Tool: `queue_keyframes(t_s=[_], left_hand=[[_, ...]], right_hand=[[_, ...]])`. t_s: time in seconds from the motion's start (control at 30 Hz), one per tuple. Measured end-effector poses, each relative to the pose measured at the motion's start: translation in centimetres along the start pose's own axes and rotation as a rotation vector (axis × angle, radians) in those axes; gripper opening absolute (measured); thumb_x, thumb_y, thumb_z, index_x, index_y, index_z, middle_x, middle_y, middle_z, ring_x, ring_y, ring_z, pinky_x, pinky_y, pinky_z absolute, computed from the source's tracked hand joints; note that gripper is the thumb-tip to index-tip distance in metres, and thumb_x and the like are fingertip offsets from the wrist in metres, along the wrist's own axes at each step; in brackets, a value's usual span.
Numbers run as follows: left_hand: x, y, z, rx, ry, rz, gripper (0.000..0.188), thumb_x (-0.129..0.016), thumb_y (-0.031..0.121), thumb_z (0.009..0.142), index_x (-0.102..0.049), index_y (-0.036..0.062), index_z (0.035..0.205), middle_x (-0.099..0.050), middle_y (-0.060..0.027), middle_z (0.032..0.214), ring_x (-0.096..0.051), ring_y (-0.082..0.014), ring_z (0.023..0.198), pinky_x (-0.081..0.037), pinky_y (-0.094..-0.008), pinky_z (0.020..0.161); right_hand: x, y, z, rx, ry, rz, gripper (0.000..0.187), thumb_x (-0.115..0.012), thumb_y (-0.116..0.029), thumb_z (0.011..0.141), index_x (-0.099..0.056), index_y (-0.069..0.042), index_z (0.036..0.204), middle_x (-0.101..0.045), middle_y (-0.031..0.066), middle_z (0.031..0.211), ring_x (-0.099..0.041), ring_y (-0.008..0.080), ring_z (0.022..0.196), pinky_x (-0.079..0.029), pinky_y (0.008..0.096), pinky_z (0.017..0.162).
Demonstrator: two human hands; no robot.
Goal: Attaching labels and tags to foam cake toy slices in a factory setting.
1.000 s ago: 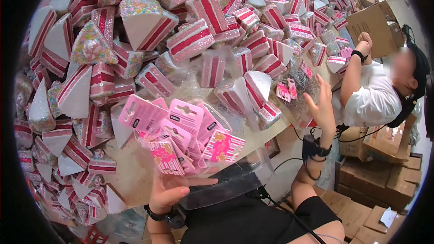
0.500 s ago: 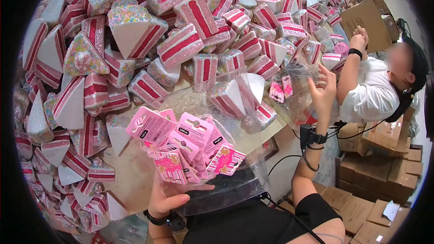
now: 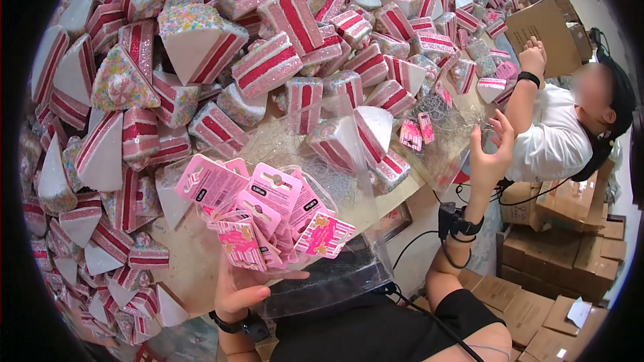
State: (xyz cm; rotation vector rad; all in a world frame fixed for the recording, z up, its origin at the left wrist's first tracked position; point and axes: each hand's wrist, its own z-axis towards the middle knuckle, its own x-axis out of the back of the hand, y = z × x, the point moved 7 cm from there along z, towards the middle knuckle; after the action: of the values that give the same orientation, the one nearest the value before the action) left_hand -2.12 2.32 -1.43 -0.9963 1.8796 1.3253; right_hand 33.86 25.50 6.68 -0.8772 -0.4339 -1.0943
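Note:
My left hand (image 3: 240,291) is closed around the lower part of a clear plastic bag (image 3: 329,302), thumb on the near side. A bunch of pink hang tags (image 3: 272,191) with clear loops sits in and over that bag. To the right, my right hand (image 3: 491,151) is raised with thumb and fingers apart, and I see nothing held in it. Beside its fingertips lies a tangle of fine clear threads (image 3: 443,117), with small pink tags (image 3: 411,135) among them on the table edge.
A big heap of glittery cake-slice ornaments (image 3: 268,67) covers most of the table (image 3: 194,275). At the right, a co-worker in a white shirt (image 3: 547,141) raises one arm. Cardboard boxes (image 3: 550,255) are stacked on the right, and a black cable (image 3: 416,238) hangs near my right arm.
My right hand has moved right and down, away from the thread tangle, uncovering a pink tag there. My left hand and its bunch of tags have shifted slightly left.

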Motion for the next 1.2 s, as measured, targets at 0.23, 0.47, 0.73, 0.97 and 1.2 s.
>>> queue_keyframes(t_s=[0.23,0.47,0.73,0.97,1.2], left_hand=[[0.5,-0.2,0.1,0.004,0.007,0.017,0.095,-0.067,-0.005,0.074,-0.018,0.0037,0.154,-0.037,-0.0278,0.148,-0.046,-0.0519,0.131,-0.046,-0.0722,0.096],[0.6,-0.3,0.3,0.002,0.006,0.033,0.093,-0.067,-0.005,0.074,-0.019,0.0032,0.154,-0.039,-0.0267,0.147,-0.047,-0.0510,0.130,-0.046,-0.0718,0.097],[0.4,-0.5,0.6,0.016,-0.003,-0.007,0.094,-0.068,-0.005,0.074,-0.018,0.0033,0.154,-0.037,-0.0257,0.149,-0.046,-0.0495,0.132,-0.046,-0.0720,0.097],[0.0,-0.4,0.7,0.046,0.004,0.018,0.096,-0.071,-0.001,0.074,-0.019,0.0031,0.154,-0.038,-0.0265,0.148,-0.046,-0.0497,0.132,-0.046,-0.0716,0.097],[0.4,-0.1,0.6,0.034,0.026,0.031,0.099,-0.074,0.003,0.073,-0.018,0.0023,0.154,-0.039,-0.0286,0.146,-0.047,-0.0515,0.130,-0.048,-0.0704,0.095]], right_hand=[[0.2,-0.1,0.6,-0.066,-0.043,-0.052,0.051,-0.077,-0.014,0.080,-0.061,-0.010,0.129,-0.069,0.0072,0.106,-0.061,0.0245,0.105,-0.046,0.0409,0.094],[0.5,-0.6,0.1,-0.032,-0.001,-0.065,0.053,-0.077,-0.016,0.082,-0.058,-0.008,0.131,-0.071,0.0081,0.107,-0.062,0.0247,0.106,-0.045,0.0401,0.097],[1.5,-0.6,-0.6,-0.022,0.067,0.010,0.059,-0.075,-0.016,0.084,-0.052,-0.005,0.137,-0.071,0.0111,0.110,-0.062,0.0254,0.112,-0.041,0.0400,0.106],[0.7,-0.2,-0.6,-0.016,-0.126,-0.168,0.055,-0.074,-0.013,0.082,-0.056,-0.007,0.134,-0.071,0.0082,0.111,-0.063,0.0266,0.103,-0.047,0.0407,0.096],[1.6,-3.2,-0.4,0.204,-0.066,-0.267,0.061,-0.074,-0.004,0.077,-0.057,-0.009,0.135,-0.071,0.0059,0.109,-0.060,0.0255,0.103,-0.046,0.0392,0.095]])
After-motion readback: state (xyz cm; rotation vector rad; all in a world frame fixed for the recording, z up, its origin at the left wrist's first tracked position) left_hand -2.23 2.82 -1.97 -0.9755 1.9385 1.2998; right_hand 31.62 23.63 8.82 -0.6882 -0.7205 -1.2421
